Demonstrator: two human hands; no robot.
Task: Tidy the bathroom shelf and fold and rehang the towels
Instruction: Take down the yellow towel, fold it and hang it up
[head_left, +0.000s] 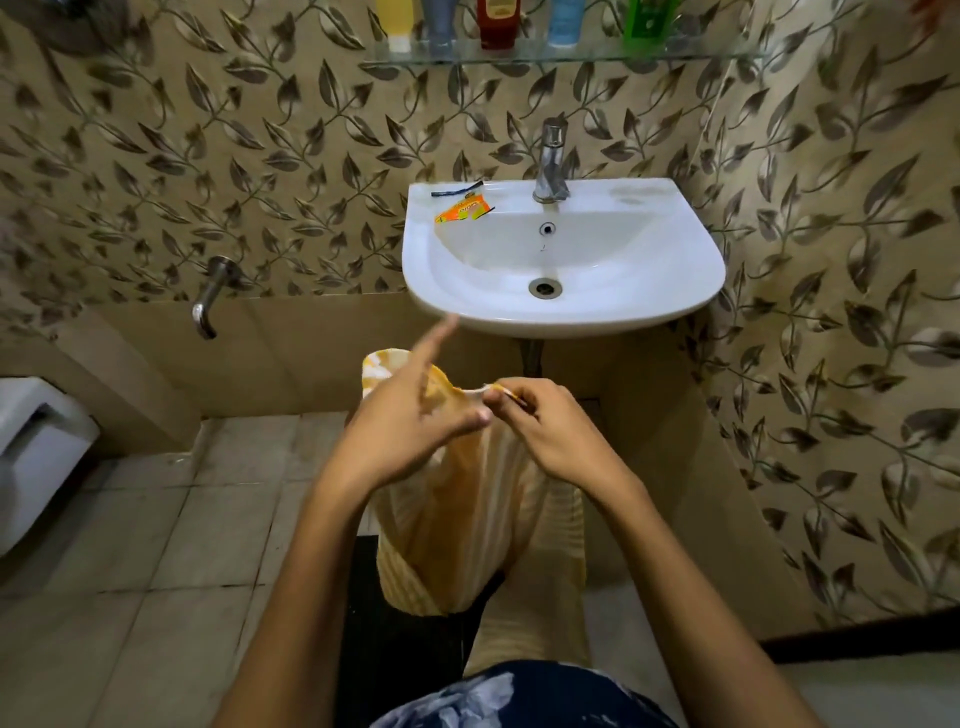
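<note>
An orange and white striped towel hangs in front of me below the sink, reaching down past my legs. My right hand pinches its top edge between thumb and fingers. My left hand is against the towel's upper left part, with the index finger stretched out toward the sink; whether it grips the cloth is unclear. A glass shelf on the wall at the top carries several bottles: yellow, grey, red, blue and green.
A white wall sink with a chrome tap is just ahead; an orange sachet and a dark strip lie on its back left rim. A wall spout is at the left, a white toilet at the far left.
</note>
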